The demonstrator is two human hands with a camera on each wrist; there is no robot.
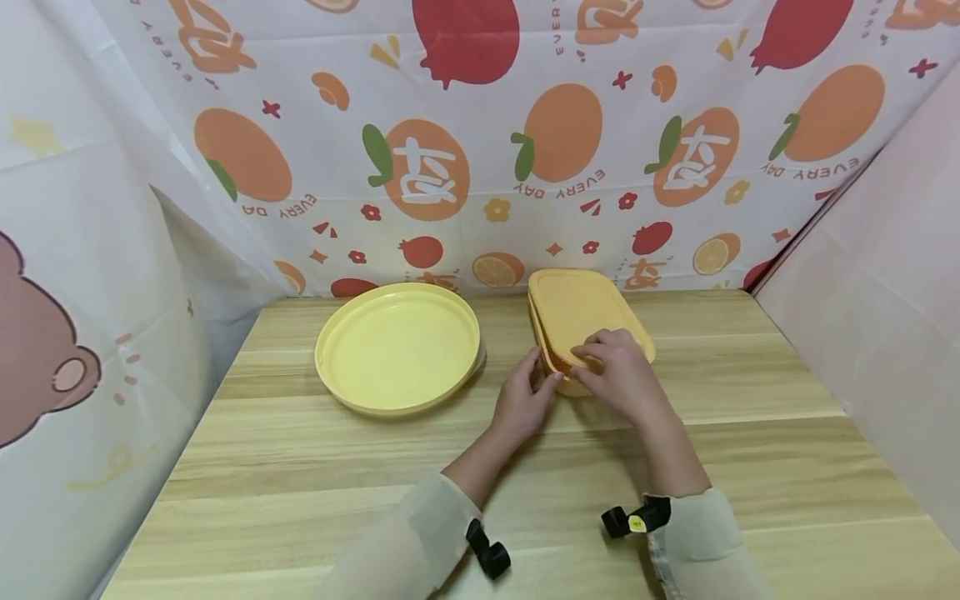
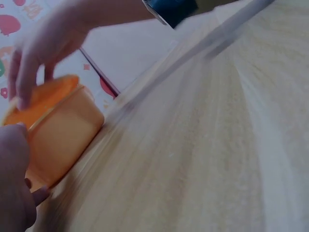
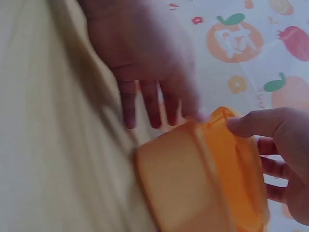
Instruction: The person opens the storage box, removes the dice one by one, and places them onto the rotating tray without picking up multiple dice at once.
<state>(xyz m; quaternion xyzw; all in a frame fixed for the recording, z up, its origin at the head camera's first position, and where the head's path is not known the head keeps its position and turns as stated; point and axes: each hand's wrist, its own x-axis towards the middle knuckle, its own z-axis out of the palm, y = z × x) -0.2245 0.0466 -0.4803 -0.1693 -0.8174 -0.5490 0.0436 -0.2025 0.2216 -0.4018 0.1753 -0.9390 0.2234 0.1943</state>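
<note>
An orange-yellow rectangular food container [image 2: 67, 135] rests on the table, its lid [image 1: 588, 308] tilted up along the near edge. Between the raised lid and the rim, the orange inside [image 3: 234, 169] shows. My left hand [image 1: 522, 404] holds the container's near left corner, thumb on the near side and fingers along the left. At the lid's near edge my right hand [image 1: 618, 375] pinches it, thumb in front and fingers behind, as the right wrist view shows. The lid's far edge lies over the back of the container.
A round pale yellow tray [image 1: 397, 350] with a raised rim sits left of the container. Behind the wood-grain table [image 1: 300, 500] hangs a fruit-print cloth [image 1: 487, 167], close to the container's far end. Light cloths [image 1: 885, 275] line both sides.
</note>
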